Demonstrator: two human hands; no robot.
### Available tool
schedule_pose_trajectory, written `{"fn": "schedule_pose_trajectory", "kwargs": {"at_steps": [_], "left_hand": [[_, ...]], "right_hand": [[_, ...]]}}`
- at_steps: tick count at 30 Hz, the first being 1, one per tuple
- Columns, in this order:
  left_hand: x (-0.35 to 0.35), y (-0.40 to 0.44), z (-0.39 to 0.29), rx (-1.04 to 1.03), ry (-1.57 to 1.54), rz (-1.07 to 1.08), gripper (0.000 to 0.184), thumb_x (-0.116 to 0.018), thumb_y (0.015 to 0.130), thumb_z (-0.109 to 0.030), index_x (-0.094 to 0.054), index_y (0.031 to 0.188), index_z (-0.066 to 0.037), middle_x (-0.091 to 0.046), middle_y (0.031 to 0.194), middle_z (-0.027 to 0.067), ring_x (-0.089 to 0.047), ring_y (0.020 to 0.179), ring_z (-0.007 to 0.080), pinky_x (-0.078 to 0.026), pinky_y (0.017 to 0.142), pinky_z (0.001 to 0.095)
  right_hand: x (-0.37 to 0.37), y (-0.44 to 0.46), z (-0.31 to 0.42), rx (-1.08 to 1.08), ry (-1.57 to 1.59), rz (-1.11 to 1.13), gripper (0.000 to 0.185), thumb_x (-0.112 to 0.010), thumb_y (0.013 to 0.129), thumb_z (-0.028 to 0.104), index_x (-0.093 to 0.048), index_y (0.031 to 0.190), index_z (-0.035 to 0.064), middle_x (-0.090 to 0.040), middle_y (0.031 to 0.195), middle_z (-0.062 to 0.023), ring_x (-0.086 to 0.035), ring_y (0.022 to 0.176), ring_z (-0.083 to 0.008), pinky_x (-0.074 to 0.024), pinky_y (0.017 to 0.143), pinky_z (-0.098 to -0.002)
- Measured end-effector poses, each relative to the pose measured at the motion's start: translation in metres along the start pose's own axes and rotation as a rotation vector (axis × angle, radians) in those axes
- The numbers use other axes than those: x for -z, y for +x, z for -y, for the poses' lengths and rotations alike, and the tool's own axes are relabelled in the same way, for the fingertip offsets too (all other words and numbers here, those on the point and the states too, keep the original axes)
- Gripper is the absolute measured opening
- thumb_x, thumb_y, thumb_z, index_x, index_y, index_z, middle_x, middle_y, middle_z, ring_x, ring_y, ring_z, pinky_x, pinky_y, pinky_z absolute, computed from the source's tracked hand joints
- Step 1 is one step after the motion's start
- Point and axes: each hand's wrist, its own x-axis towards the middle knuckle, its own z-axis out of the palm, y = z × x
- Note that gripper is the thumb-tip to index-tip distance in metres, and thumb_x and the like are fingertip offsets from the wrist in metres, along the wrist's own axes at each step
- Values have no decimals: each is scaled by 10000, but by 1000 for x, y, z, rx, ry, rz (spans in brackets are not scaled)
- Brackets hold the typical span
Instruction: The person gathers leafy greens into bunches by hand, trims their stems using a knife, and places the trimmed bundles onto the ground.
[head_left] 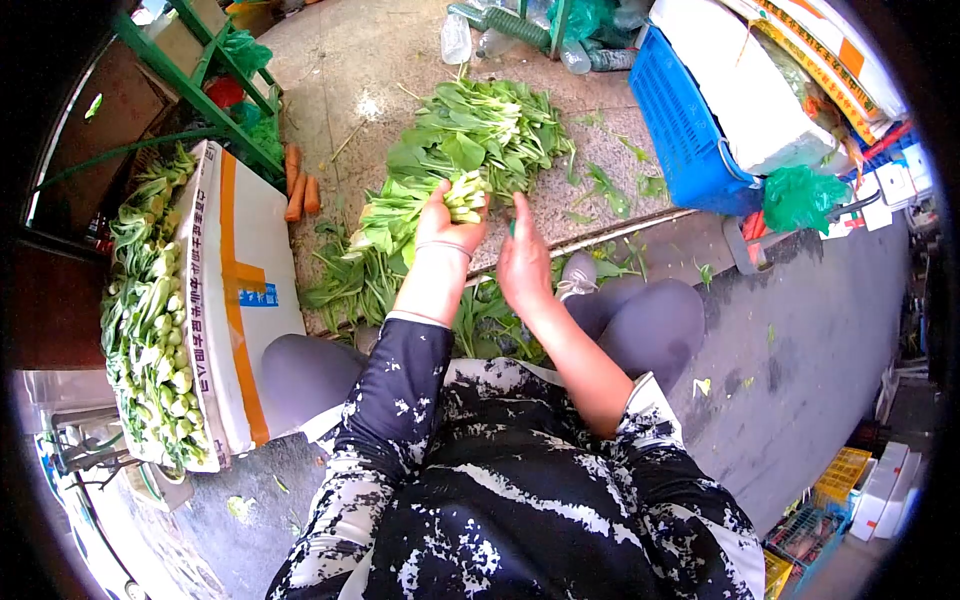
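My left hand (450, 222) is wrapped round a bunch of leafy greens (400, 208), its pale cut stems facing right. Close by on the right, my right hand (524, 258) is raised with its fingers apart from the stems; something small and dark green shows by its thumb, too small to make out. Behind both hands lies a large pile of leafy greens (480, 125) on the stone floor. Loose leaves (365, 285) lie below and left of the held bunch, and more lie between my knees.
At the left stands a white foam box (255, 320) packed with green vegetables (155, 330). Carrots (295, 185) lie beside a green rack (225, 120). A blue crate (685, 125), a green plastic bag (800, 198) and plastic bottles (610, 60) are at the upper right.
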Motion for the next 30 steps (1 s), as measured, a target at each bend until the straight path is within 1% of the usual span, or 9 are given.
{"fn": "schedule_pose_trajectory", "kwargs": {"at_steps": [4, 14, 16, 19, 20, 22, 24, 29, 30], "left_hand": [[14, 10, -9, 229, 68, 336, 365, -366, 887, -311, -516, 1011, -2, -591, 940, 132, -561, 856, 278, -453, 796, 400], [2, -3, 5, 42, 115, 118, 393, -357, 886, -337, -519, 1035, -11, -590, 960, 125, -553, 877, 274, -396, 871, 426], [0, -9, 9, -21, 97, 47, 372, -368, 885, -322, -520, 1038, -20, -591, 967, 119, -548, 889, 274, -368, 903, 432], [1, -17, 9, -16, 118, 80, 286, -412, 874, -260, -517, 1029, -44, -585, 991, 123, -531, 931, 270, -334, 938, 435], [5, -19, 9, -57, 156, 90, 200, -444, 862, -250, -508, 940, -77, -595, 937, 109, -553, 856, 261, -450, 701, 400], [16, -18, 1, -15, 60, 127, 159, -485, 839, -224, -495, 918, -86, -593, 945, 114, -550, 874, 296, -461, 695, 413], [23, -26, -8, -68, 209, 186, 170, -518, 818, -212, -494, 926, -83, -583, 981, 123, -539, 901, 330, -459, 711, 402], [36, -54, -21, -111, 385, 86, 141, -578, 779, -114, -521, 888, -45, -579, 858, 81, -551, 862, 232, -396, 893, 436], [43, -55, -30, -52, 500, 79, 155, -588, 774, -116, -522, 891, -39, -581, 849, 77, -551, 835, 226, -405, 879, 432]], "right_hand": [[7, -1, 18, 203, 89, 66, 740, -436, 675, -103, -86, 1315, 22, -513, 1029, -226, -523, 892, -374, -433, 756, -430], [-4, 5, 2, 244, 49, 45, 801, -451, 674, -85, 13, 1320, 10, -522, 978, -248, -542, 793, -370, -442, 666, -440], [-12, 5, -19, -499, 12, 229, 721, -447, 709, -47, -74, 1323, 14, -521, 972, -253, -545, 800, -362, -445, 662, -417], [-12, 0, -34, -353, -5, 42, 613, -446, 742, -8, -198, 1300, 42, -544, 922, -252, -559, 794, -364, -449, 661, -401], [-6, -6, -33, -237, 6, -56, 584, -449, 748, 4, -228, 1287, 48, -552, 898, -250, -562, 791, -367, -451, 661, -402], [7, 12, -26, -613, -2, 321, 502, -475, 765, 88, -286, 1223, 9, -559, 920, -249, -567, 805, -369, -442, 710, -437], [-58, -1, -96, -722, 61, 332, 537, -487, 763, 130, -267, 1229, -22, -547, 947, -269, -567, 822, -377, -444, 738, -432], [-76, 2, -90, -754, 343, 459, 1043, -658, 686, 394, 72, 1316, -5, -313, 1260, -294, -360, 1160, -347, -279, 992, -384], [-75, 21, -82, -724, 150, 602, 1017, -697, 661, 324, -1, 1330, 6, -248, 1303, -280, -275, 1216, -338, -209, 1023, -406]]}}
